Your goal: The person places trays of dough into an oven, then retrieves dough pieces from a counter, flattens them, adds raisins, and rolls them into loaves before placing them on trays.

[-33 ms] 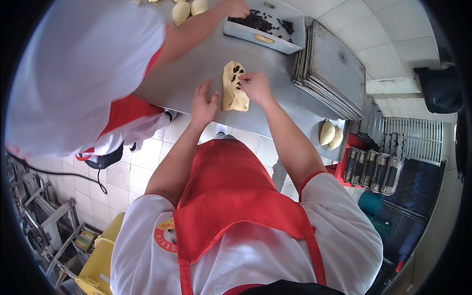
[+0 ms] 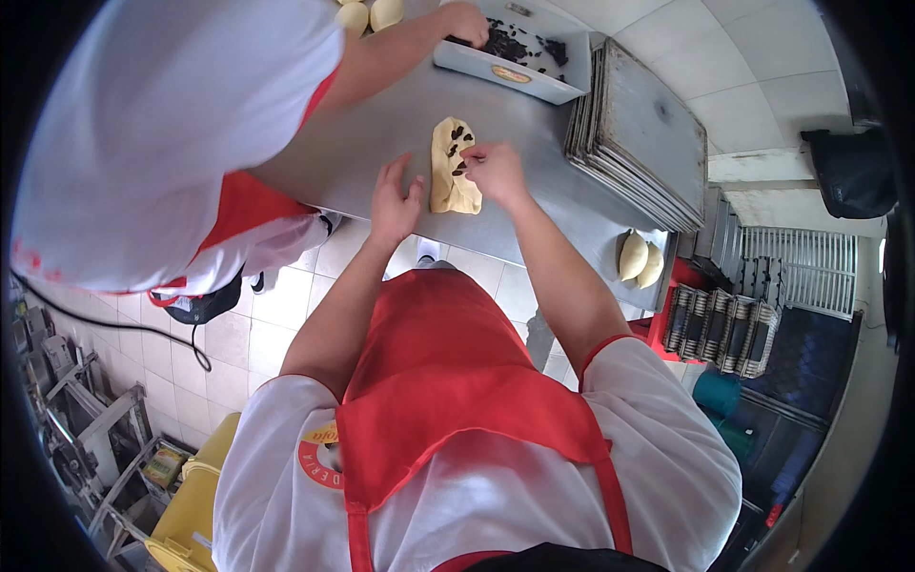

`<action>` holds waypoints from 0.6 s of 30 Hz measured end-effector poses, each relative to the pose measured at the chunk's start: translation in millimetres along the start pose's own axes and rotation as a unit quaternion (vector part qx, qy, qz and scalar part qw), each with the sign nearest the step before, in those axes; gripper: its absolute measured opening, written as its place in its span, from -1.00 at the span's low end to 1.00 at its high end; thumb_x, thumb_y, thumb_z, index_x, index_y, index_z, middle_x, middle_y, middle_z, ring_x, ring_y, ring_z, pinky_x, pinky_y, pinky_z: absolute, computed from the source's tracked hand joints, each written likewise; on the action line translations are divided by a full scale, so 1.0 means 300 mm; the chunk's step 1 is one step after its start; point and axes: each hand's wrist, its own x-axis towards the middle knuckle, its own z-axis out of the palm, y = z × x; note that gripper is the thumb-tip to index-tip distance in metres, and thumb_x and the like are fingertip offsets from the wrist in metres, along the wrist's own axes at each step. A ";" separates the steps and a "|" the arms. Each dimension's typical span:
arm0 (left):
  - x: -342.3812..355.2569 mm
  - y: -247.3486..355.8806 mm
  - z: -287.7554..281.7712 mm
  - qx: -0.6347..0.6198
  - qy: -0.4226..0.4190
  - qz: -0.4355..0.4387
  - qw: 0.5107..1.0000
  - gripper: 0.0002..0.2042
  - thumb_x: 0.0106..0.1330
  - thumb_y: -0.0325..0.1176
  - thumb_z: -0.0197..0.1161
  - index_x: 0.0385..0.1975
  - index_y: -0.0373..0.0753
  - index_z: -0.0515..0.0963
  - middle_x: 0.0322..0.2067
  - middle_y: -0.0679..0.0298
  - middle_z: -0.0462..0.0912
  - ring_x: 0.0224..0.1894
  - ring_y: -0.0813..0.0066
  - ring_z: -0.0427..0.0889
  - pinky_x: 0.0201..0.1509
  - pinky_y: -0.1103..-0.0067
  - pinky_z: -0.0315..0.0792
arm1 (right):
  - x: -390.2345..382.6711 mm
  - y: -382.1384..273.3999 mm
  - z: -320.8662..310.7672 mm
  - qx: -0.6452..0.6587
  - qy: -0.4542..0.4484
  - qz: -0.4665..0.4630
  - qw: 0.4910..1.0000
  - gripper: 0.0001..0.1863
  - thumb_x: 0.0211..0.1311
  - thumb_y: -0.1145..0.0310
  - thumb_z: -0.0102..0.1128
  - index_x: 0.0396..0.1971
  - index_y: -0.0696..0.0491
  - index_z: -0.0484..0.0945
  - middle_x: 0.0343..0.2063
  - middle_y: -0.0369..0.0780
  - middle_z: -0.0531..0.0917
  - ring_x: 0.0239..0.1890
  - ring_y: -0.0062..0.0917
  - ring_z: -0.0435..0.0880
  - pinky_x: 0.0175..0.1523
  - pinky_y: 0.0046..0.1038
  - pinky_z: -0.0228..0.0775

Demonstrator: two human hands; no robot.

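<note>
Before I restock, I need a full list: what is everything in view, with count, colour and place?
Dough strip: 1, pale yellow, on table between hands
Dark pieces: several, black, on strip
Dough lumps: 2, pale, table's right end
More lumps: at least 2, pale, top edge
Tub: 1, white, table's far side
Dark bits: many, black, inside tub
Trays: one stack, grey, right of tub
Table: 1, grey, beneath these
Metal pans: several, grey, right
Containers: 2, teal, lower right
Bin: 1, yellow, lower left
Bag: 1, black, upper right
Co-worker: 1, white sleeve, left, hand in tub
Apron: 1, red, on person
Left hand: 1, open, left of strip
Right hand: 1, fingertips over strip
</note>
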 end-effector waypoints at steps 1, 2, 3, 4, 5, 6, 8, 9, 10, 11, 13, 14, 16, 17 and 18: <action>-0.006 -0.004 0.001 0.001 -0.005 -0.001 1.000 -0.56 0.45 -0.34 0.22 0.30 -0.32 0.52 0.24 -0.09 0.54 0.29 -0.11 0.55 0.37 0.25 0.45 | -0.027 0.005 0.009 0.011 -0.001 0.010 1.000 -0.79 0.30 0.38 0.37 -0.13 0.05 0.83 -0.21 -0.06 0.84 -0.29 -0.24 0.86 -0.07 -0.30 0.70; -0.007 -0.003 0.003 0.003 -0.011 0.000 1.000 -0.56 0.45 -0.34 0.22 0.29 -0.32 0.52 0.23 -0.08 0.54 0.27 -0.12 0.56 0.35 0.25 0.46 | -0.049 0.005 0.015 0.025 0.000 0.019 1.000 -0.79 0.31 0.37 0.37 -0.12 0.05 0.83 -0.21 -0.06 0.84 -0.27 -0.25 0.87 -0.06 -0.30 0.70; -0.012 0.001 0.009 0.004 -0.018 -0.002 1.000 -0.57 0.45 -0.34 0.22 0.29 -0.31 0.53 0.22 -0.08 0.55 0.25 -0.11 0.57 0.33 0.26 0.48 | -0.065 0.006 0.016 0.038 0.001 0.029 0.999 -0.79 0.32 0.36 0.37 -0.11 0.06 0.82 -0.21 -0.06 0.84 -0.25 -0.26 0.87 -0.04 -0.31 0.70; -0.016 0.005 0.019 0.006 -0.025 -0.005 1.000 -0.57 0.45 -0.35 0.22 0.28 -0.31 0.53 0.20 -0.08 0.55 0.22 -0.11 0.59 0.30 0.27 0.50 | -0.076 0.010 0.013 0.087 0.003 0.040 0.995 -0.78 0.33 0.36 0.36 -0.09 0.08 0.81 -0.21 -0.06 0.84 -0.22 -0.27 0.87 -0.03 -0.31 0.70; -0.019 -0.001 0.028 0.009 -0.032 -0.007 0.999 -0.58 0.45 -0.35 0.22 0.27 -0.31 0.54 0.18 -0.08 0.56 0.20 -0.10 0.60 0.28 0.27 0.52 | -0.086 0.009 0.012 0.137 0.005 0.051 0.989 -0.77 0.34 0.37 0.36 -0.07 0.09 0.80 -0.21 -0.07 0.84 -0.20 -0.28 0.87 -0.01 -0.31 0.69; -0.013 -0.008 0.039 0.007 -0.024 0.000 1.000 -0.59 0.45 -0.35 0.22 0.27 -0.31 0.54 0.17 -0.08 0.56 0.18 -0.09 0.61 0.26 0.28 0.53 | -0.088 0.009 0.007 0.187 0.007 0.062 0.980 -0.76 0.36 0.37 0.35 -0.05 0.11 0.79 -0.21 -0.07 0.84 -0.17 -0.29 0.87 0.01 -0.31 0.69; 0.010 -0.036 0.069 0.007 -0.008 0.012 1.000 -0.60 0.46 -0.36 0.22 0.25 -0.31 0.55 0.13 -0.07 0.58 0.15 -0.06 0.64 0.23 0.29 0.56 | -0.055 -0.009 -0.008 0.194 0.005 0.048 0.980 -0.76 0.46 0.46 0.25 0.01 0.20 0.74 -0.17 -0.08 0.82 -0.16 -0.38 0.86 -0.07 -0.42 0.72; 0.028 -0.059 0.082 -0.020 0.003 0.007 1.000 -0.61 0.46 -0.37 0.21 0.25 -0.31 0.55 0.12 -0.07 0.58 0.13 -0.05 0.65 0.22 0.29 0.57 | -0.032 -0.014 -0.014 0.200 0.003 0.041 0.979 -0.76 0.51 0.51 0.20 0.04 0.24 0.72 -0.16 -0.09 0.81 -0.16 -0.43 0.86 -0.11 -0.47 0.74; 0.053 -0.082 0.096 -0.047 0.014 0.003 0.999 -0.61 0.46 -0.38 0.20 0.25 -0.31 0.56 0.12 -0.08 0.58 0.12 -0.05 0.66 0.21 0.29 0.57 | -0.010 -0.017 -0.023 0.180 0.003 0.032 0.983 -0.76 0.50 0.51 0.21 0.04 0.24 0.72 -0.15 -0.09 0.81 -0.14 -0.43 0.85 -0.08 -0.45 0.73; 0.068 -0.078 0.107 -0.074 0.020 -0.004 0.997 -0.62 0.47 -0.38 0.20 0.24 -0.31 0.56 0.11 -0.08 0.59 0.11 -0.04 0.67 0.20 0.29 0.58 | 0.010 -0.003 -0.029 0.162 0.004 0.027 0.986 -0.76 0.49 0.52 0.21 0.04 0.24 0.72 -0.15 -0.09 0.81 -0.12 -0.43 0.84 -0.05 -0.44 0.71; 0.102 -0.069 0.131 -0.085 0.024 -0.038 0.995 -0.63 0.46 -0.41 0.18 0.23 -0.32 0.57 0.10 -0.08 0.59 0.08 -0.01 0.69 0.19 0.30 0.60 | 0.032 0.034 -0.047 0.130 -0.001 0.001 0.992 -0.76 0.47 0.53 0.22 0.03 0.24 0.72 -0.14 -0.10 0.80 -0.10 -0.43 0.82 -0.01 -0.40 0.69; 0.116 -0.063 0.127 -0.087 0.030 -0.058 0.994 -0.64 0.46 -0.43 0.17 0.22 -0.32 0.57 0.10 -0.08 0.60 0.06 0.00 0.70 0.18 0.30 0.61 | 0.027 0.039 -0.049 0.117 -0.011 -0.023 0.993 -0.76 0.46 0.53 0.22 0.03 0.23 0.72 -0.14 -0.10 0.80 -0.09 -0.43 0.81 0.01 -0.38 0.68; 0.143 -0.060 0.133 -0.063 0.030 -0.049 0.996 -0.61 0.47 -0.38 0.18 0.26 -0.32 0.54 0.16 -0.09 0.57 0.19 -0.03 0.63 0.32 0.24 0.51 | 0.017 0.040 -0.058 0.095 -0.010 -0.053 0.994 -0.77 0.43 0.50 0.24 0.00 0.19 0.73 -0.11 -0.09 0.78 -0.08 -0.37 0.80 0.04 -0.35 0.66; 0.163 -0.051 0.140 -0.052 0.026 -0.043 0.997 -0.59 0.48 -0.36 0.19 0.28 -0.32 0.53 0.20 -0.10 0.55 0.26 -0.04 0.59 0.39 0.21 0.46 | 0.013 0.042 -0.069 0.087 0.005 -0.057 0.995 -0.77 0.39 0.48 0.26 -0.02 0.15 0.74 -0.09 -0.07 0.77 -0.08 -0.32 0.80 0.05 -0.34 0.66; 0.183 -0.018 0.156 0.050 0.019 0.020 0.998 -0.54 0.50 -0.31 0.19 0.34 -0.32 0.47 0.28 -0.11 0.48 0.35 -0.06 0.48 0.47 0.17 0.33 | 0.008 0.057 -0.072 0.079 0.020 -0.059 0.995 -0.77 0.36 0.45 0.28 -0.04 0.11 0.76 -0.06 -0.05 0.75 -0.08 -0.26 0.79 0.06 -0.33 0.65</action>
